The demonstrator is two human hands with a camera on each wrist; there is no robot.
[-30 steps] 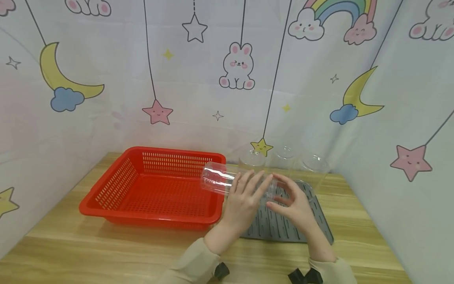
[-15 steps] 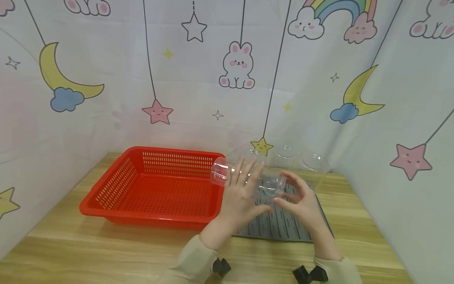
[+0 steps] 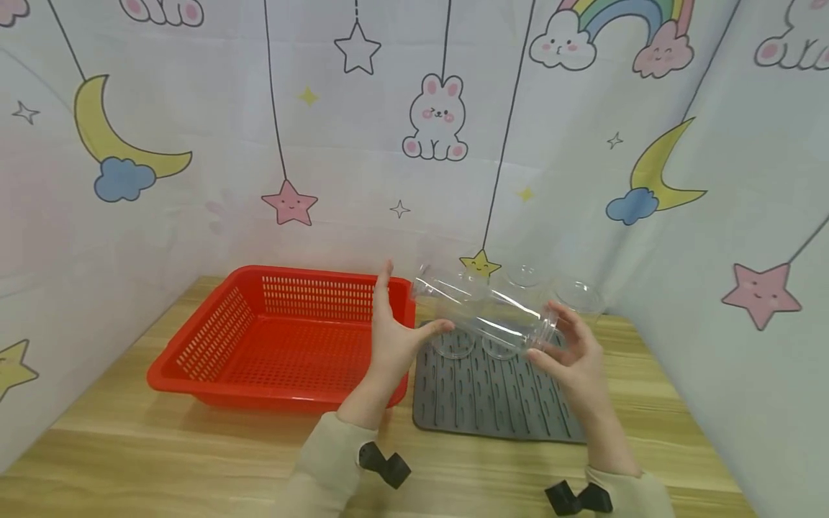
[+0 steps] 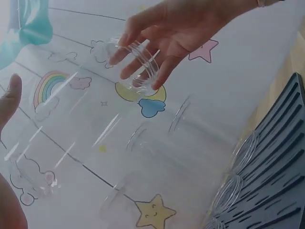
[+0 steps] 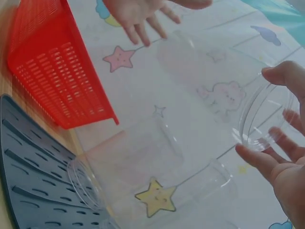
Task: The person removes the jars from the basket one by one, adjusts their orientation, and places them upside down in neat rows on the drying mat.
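Observation:
A clear, long plastic jar [image 3: 482, 308] hangs tilted above the mat, its left end higher. My right hand [image 3: 576, 360] grips the jar by the ringed rim at its right end; the right wrist view shows thumb and fingers about that rim [image 5: 252, 119]. Beside the raised left end is my left hand [image 3: 395, 345], thumb and fingers spread wide; whether it touches the jar I cannot tell. Behind stand three similar clear jars, among them one [image 3: 453, 351] and another [image 3: 578, 291] at the right, partly hidden by the held jar.
A grey ridged drying mat [image 3: 492, 403] lies on the wooden table [image 3: 259, 460] under the jars. Left of it stands a red perforated basket [image 3: 278, 396]. A white printed cloth [image 3: 363, 144] hangs close behind.
My left hand has opened and moved left off the jar's side. The right hand has shifted right with the jar, whose left end has swung upward.

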